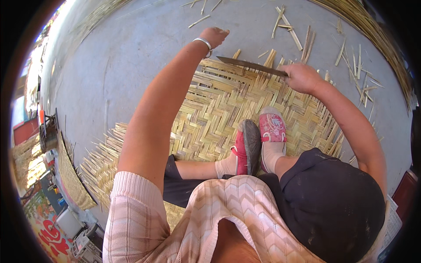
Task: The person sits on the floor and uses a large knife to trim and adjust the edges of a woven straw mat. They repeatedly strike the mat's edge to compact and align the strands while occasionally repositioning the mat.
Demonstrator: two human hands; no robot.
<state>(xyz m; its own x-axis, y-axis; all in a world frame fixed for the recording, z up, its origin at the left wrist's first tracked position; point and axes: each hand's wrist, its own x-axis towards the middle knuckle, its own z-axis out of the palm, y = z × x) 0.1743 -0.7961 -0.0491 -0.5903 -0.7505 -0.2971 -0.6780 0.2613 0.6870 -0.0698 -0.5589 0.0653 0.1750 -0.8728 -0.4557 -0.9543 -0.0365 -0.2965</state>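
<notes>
Head view: right hand (301,77) grips knife (251,65); left hand (213,36) curled at woven mat (210,114).

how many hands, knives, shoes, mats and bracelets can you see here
hands: 2 (left hand, right hand)
knife: 1, held in the right hand
pink shoes: 2 (one, other)
woven mat: 1
bracelet: 1, on the left wrist
total: 7
</notes>
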